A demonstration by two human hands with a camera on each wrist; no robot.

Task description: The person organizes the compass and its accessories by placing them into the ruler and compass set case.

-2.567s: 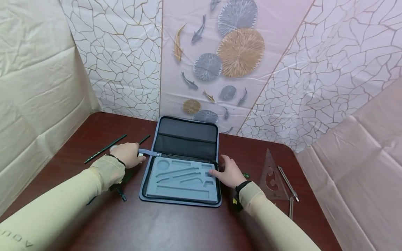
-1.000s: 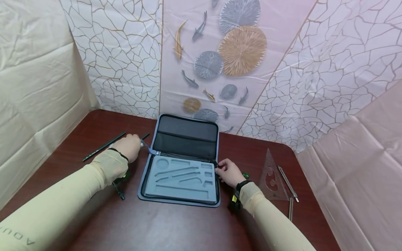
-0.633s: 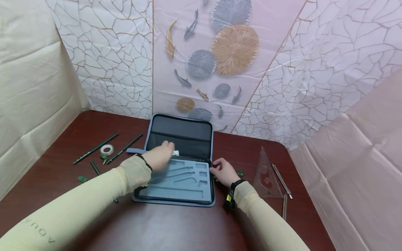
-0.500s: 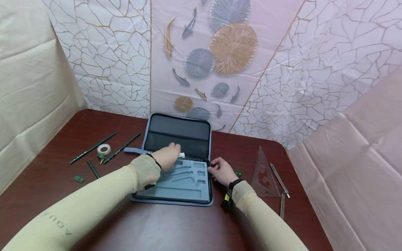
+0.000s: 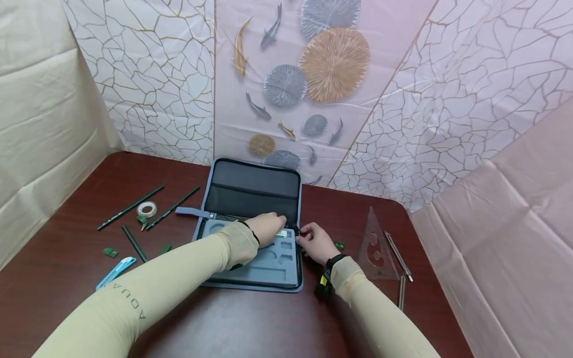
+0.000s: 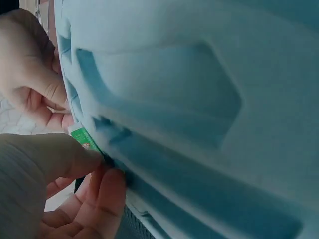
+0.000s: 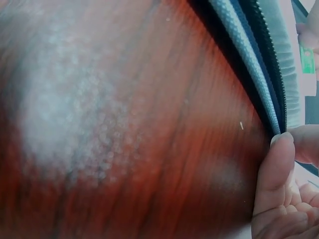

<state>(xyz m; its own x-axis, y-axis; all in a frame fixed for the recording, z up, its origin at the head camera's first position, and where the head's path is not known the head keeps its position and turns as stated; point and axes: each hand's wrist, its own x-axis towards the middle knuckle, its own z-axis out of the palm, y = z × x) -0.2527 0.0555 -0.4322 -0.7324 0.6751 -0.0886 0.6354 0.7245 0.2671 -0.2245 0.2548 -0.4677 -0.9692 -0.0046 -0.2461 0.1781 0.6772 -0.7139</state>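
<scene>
Green and white, small, and being pinched: holding one little block [image 5: 281,232] in the left hand [image 5: 267,228], with the grip clamped on it between thumb and fingertips. Keeping it low over the far right corner of the grey foam tray [image 5: 264,268], just beside a small slot there. Pointing its long side left to right, with the free end poking out toward the right hand [image 5: 313,242]. Being held by the left hand only, with the right hand just beside it and not touching it. Pinching the zip edge of the open case [image 5: 250,191] with the right hand, grip closed on that edge at the tray's right side.

Counting outward across the dark red counter [image 5: 250,323]:
- one block, one case, one foam tray
- on the left, two long green sticks [image 5: 130,208], one shorter green stick [image 5: 134,243], one roll of tape [image 5: 146,209], one blue and white pen-like thing [image 5: 115,272]
- three small green bits [image 5: 111,252] on the left, and one more by the right wrist
- on the right, one clear triangle [image 5: 378,243] and two thin metal sticks [image 5: 398,248]
</scene>
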